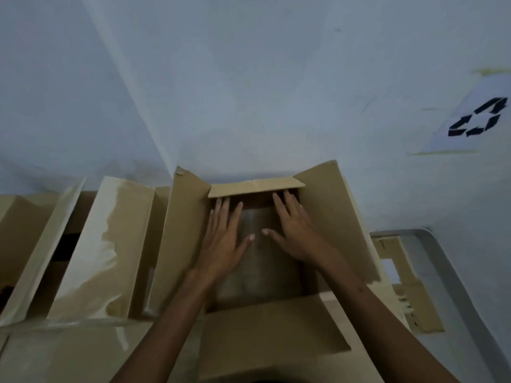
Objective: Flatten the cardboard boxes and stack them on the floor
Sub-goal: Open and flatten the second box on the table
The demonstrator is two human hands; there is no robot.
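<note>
Two hands: your left hand (pixel 224 239) and right hand (pixel 293 230) lay flat and spread inside the open box (pixel 331 211), holding nothing.
Box position: it stood against the wall (pixel 249 78), flaps up, beside another taped box (pixel 110 244).
Handling: likely light, stiff along panels, weak at creases; the glossy tape (pixel 257 258) on the bottom looked slippery.
Hold: best at the flap edges, I'd judge.
Pose: both forearms reached forward, palms down, fingers toward the far flap.

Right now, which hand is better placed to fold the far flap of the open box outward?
The right hand, probably. Its fingertips already reach under the far flap of the open box. The left hand lies flatter and reaches only the flap's left end.
</note>
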